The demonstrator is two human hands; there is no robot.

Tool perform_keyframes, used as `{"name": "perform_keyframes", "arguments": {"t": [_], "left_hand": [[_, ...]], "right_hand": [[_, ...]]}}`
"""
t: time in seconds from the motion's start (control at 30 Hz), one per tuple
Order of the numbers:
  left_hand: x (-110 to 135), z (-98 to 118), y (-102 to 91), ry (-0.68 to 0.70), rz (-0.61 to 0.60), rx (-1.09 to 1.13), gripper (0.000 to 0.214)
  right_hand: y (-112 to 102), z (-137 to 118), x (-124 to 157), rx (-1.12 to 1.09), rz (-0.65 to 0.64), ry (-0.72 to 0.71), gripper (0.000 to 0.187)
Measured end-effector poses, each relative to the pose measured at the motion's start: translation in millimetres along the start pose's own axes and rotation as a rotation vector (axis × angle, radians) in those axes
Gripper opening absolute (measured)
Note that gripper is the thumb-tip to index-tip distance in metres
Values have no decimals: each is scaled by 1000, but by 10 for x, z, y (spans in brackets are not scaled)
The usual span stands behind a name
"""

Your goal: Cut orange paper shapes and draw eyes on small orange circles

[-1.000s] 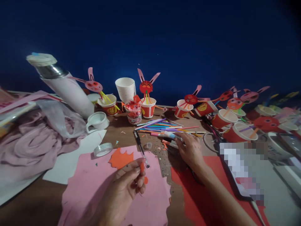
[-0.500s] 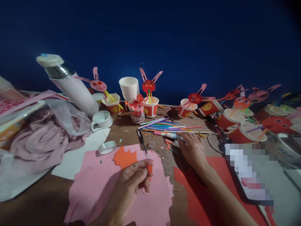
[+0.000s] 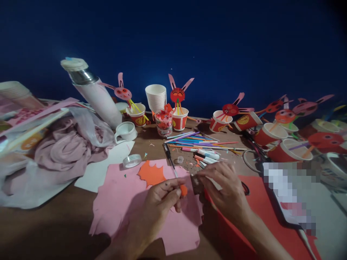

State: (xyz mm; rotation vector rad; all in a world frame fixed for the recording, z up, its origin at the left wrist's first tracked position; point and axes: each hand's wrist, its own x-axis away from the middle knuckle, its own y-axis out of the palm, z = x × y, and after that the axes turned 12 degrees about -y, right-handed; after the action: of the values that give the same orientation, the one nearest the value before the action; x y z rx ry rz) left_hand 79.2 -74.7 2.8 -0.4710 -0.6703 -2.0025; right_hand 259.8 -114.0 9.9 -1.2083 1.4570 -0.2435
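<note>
A person's 2 bare hands are just apart above a brown table (image 3: 59, 231). The left hand (image 3: 158, 204) pinches a small orange piece (image 3: 184, 190) over the right part of a ragged-edged pink sheet (image 3: 116, 202). The right hand (image 3: 227, 187), fingers bent, is just right, over the left edge of a red sheet (image 3: 255, 206); whether it grips anything cannot be told. Tabletop shows between the 2 sheets and at near left. Along the pink sheet's far edge lie a black pen (image 3: 168, 155), a larger orange scrap (image 3: 151, 173) and a tape roll (image 3: 132, 161). Farther off are markers (image 3: 208, 160) and coloured sticks (image 3: 192, 139). Red cups (image 3: 180, 122) with long-eared paper heads (image 3: 177, 95) line the far side. A partly pixelated device (image 3: 287, 202) borders the right.
</note>
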Motion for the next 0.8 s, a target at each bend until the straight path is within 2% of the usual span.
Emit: {"name": "perform_keyframes", "arguments": {"t": [0.17, 0.4, 0.53, 0.6, 0.67, 0.8], "left_hand": [[30, 18, 41, -13, -77, 35, 29], [17, -26, 48, -44, -145, 42, 29], [12, -15, 37, -90, -145, 82, 31], [38, 38, 7, -67, -132, 121, 33], [87, 114, -55, -4, -108, 138, 33], [207, 201, -251, 181, -1, 33, 23]], "right_hand": [[34, -187, 98, -86, -31, -82, 15], [62, -199, 153, -43, -81, -217, 17], [87, -192, 180, -69, -50, -211, 16], [99, -190, 181, -133, -27, -148, 16], [107, -188, 179, -224, 8, -25, 14], [132, -185, 204, -375, 10, 355, 13]]}}
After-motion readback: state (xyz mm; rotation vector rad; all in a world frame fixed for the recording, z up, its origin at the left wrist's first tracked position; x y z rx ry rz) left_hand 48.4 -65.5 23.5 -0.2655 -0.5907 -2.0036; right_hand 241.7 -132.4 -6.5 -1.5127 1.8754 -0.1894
